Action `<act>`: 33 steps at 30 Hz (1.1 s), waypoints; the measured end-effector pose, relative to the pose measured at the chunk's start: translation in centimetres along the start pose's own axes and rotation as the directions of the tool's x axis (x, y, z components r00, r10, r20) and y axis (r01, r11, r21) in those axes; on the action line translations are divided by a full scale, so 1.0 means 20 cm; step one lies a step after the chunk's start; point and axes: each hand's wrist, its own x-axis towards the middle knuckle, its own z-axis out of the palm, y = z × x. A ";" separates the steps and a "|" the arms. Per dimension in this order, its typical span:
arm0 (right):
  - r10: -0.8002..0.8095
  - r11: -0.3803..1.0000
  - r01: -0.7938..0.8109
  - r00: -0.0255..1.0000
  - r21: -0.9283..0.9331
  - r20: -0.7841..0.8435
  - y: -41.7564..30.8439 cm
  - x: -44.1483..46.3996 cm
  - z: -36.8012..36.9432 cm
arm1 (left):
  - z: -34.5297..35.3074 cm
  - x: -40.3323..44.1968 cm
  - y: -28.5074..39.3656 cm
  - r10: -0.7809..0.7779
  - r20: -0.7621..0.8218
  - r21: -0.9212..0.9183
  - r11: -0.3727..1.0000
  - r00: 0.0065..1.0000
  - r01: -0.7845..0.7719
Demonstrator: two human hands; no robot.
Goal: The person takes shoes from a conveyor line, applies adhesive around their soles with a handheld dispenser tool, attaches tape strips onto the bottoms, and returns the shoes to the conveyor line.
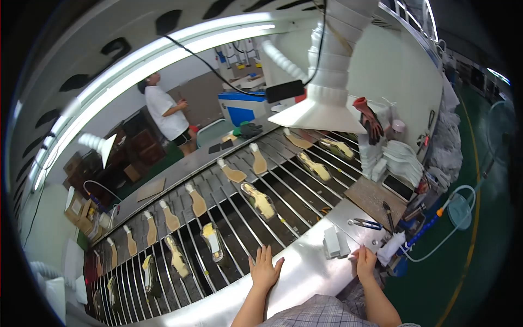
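My left hand lies on the metal ledge at the edge of the rod rack, fingers spread and holding nothing. My right hand is at the right part of the ledge, its fingers drawn together; whether something small is between them cannot be made out. Just left of it sits a grey-white block. Pliers lie a little above. On the rods rest several tan sole pieces and several shoe parts with yellowish undersides, the nearest of them beyond my left hand.
A white duct hood hangs over the rack. At the right are a brown board, a phone, stacked white pads, red gloves and a blue hose. Another person stands behind the rack.
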 end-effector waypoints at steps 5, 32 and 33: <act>-0.066 0.973 0.059 0.997 -0.225 -0.027 0.17 -0.32 -0.17 | 0.06 0.04 0.03 -0.207 -0.126 -0.300 0.940 0.970 0.161; 0.155 0.392 -0.050 0.988 -0.918 0.012 0.19 -0.59 -0.26 | 0.05 -0.25 0.53 -0.066 -0.069 -0.875 0.484 0.995 -0.028; 0.127 0.379 -0.045 0.992 -0.924 0.004 0.22 -0.60 -0.26 | 0.05 -0.26 0.53 -0.059 -0.068 -0.868 0.495 0.996 -0.030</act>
